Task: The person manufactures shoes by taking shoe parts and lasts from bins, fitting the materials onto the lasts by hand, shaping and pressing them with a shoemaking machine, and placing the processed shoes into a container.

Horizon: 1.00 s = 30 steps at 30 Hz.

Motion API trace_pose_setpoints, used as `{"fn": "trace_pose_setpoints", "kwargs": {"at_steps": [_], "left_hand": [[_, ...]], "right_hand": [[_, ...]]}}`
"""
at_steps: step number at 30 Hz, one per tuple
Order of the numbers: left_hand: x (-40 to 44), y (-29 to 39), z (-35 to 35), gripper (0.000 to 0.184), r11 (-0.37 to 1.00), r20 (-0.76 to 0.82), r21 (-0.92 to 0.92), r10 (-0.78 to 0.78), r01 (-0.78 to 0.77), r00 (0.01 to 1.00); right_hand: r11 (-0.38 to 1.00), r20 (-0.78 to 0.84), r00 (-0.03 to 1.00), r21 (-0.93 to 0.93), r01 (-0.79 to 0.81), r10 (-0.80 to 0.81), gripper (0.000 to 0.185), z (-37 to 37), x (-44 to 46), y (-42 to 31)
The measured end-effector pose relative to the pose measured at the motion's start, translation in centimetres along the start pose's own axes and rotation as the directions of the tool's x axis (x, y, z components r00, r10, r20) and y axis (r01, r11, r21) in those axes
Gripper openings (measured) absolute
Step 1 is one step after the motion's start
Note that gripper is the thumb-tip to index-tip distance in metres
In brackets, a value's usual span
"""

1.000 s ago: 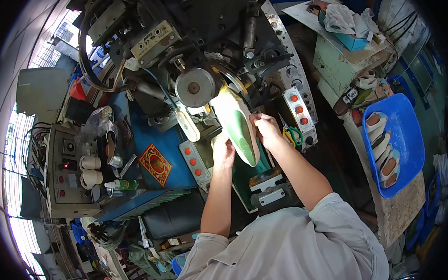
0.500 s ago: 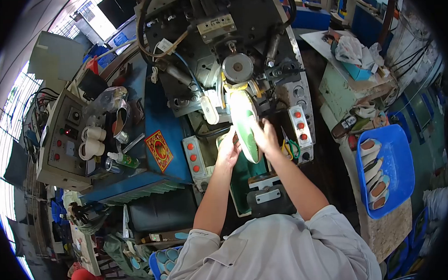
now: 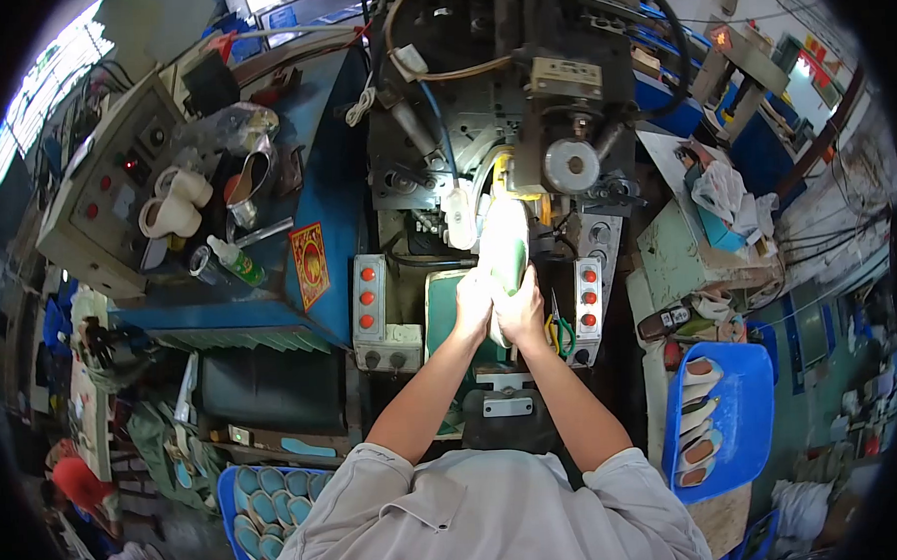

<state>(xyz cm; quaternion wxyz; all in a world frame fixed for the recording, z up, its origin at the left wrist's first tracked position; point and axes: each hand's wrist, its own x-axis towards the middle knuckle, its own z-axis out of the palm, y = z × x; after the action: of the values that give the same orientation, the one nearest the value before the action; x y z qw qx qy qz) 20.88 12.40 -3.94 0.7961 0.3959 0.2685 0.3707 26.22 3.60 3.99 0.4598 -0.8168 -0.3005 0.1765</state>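
Just beyond the grey shirt front, a pale green-and-white shoe is held up to the machine, with its far end brightly lit. Its near part is clasped by the left hand on one side and by the right hand on the other; the fingers are curled in around it, and the hands are brought close together. Whether the far end is touched by the machine's yellowish parts cannot be told through the glare.

For this hold to be done well, an even, firm grip from both sides seems called for, so that the shoe is not rolled or twisted. The fingers are best kept back on the near part, clear of the metal, and pressure is better spread by the palms than pinched in, since the surface could be creased or marked.

A long, slender, smooth-looking form is shown by the shoe. It is flanked by a left button box and a right button box, both narrow and upright, each fitted with three round red buttons. Beyond, the machine is built of dark metal plates, with a flat-faced round disc mounted right of the shoe. Off to the left, a green-labelled bottle is carried by a blue worktop.
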Motion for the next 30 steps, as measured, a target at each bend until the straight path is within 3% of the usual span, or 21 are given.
{"fn": "trace_pose_setpoints", "kwargs": {"at_steps": [2,5,7,10,13,14,16,19,21,25,28,30], "left_hand": [[0.2,-0.2,0.1,0.029,1.000,-0.016,-0.011,-0.023,0.023,1.000],[0.3,-0.7,-0.2,0.022,0.995,-0.021,0.072,0.067,-0.065,0.998],[0.0,-0.5,0.0,0.021,0.994,-0.018,0.076,0.079,-0.077,0.997],[0.3,-0.1,-0.4,0.022,0.994,0.003,0.097,0.049,-0.049,0.999],[-0.9,1.6,0.3,0.030,0.964,-0.033,0.245,0.119,-0.108,0.992],[-0.6,1.1,0.0,0.030,0.957,-0.033,0.265,0.132,-0.119,0.991],[0.1,-0.1,-0.4,0.029,0.944,-0.032,0.301,0.153,-0.137,0.988],[0.2,-1.4,-0.5,0.024,0.940,-0.025,0.210,0.282,-0.271,0.959],[-0.5,-0.7,-0.1,0.019,0.958,-0.057,0.154,0.252,-0.241,0.966],[-0.4,-0.6,0.1,0.012,0.961,-0.091,0.112,0.263,-0.253,0.960],[-0.3,-0.9,0.2,0.010,0.938,-0.111,0.177,0.319,-0.298,0.941],[-0.3,-1.0,-0.4,0.015,0.956,-0.061,0.211,0.221,-0.204,0.973]], "right_hand": [[1.000,0.008,1.000,-0.022,0.010,-0.010,0.100,-0.1,0.1,0.3],[1.000,0.050,0.999,-0.022,0.018,-0.016,0.097,-0.7,0.1,-0.2],[0.987,-0.060,0.985,-0.042,0.156,-0.159,0.070,0.1,0.4,1.5],[0.993,0.050,0.993,0.046,0.109,-0.111,0.068,-0.6,0.7,1.4],[0.993,0.141,0.987,0.103,0.060,-0.074,0.065,-1.3,0.8,1.1],[0.982,0.204,0.976,0.185,0.036,-0.074,0.078,-1.5,1.5,1.7],[0.957,0.284,0.956,0.288,-0.015,-0.070,0.075,-1.6,1.3,1.6],[0.901,0.419,0.908,0.397,-0.176,-0.007,0.066,-2.4,0.5,-0.3],[0.860,0.478,0.878,0.439,-0.260,0.021,0.063,-2.9,0.3,0.1],[0.868,0.455,0.891,0.443,-0.226,0.000,0.046,-2.8,0.1,0.0],[0.867,0.456,0.890,0.443,-0.227,0.000,0.043,-2.6,0.2,0.2],[0.871,0.459,0.889,0.433,-0.234,0.011,0.042,-2.7,0.2,-0.3]]}}
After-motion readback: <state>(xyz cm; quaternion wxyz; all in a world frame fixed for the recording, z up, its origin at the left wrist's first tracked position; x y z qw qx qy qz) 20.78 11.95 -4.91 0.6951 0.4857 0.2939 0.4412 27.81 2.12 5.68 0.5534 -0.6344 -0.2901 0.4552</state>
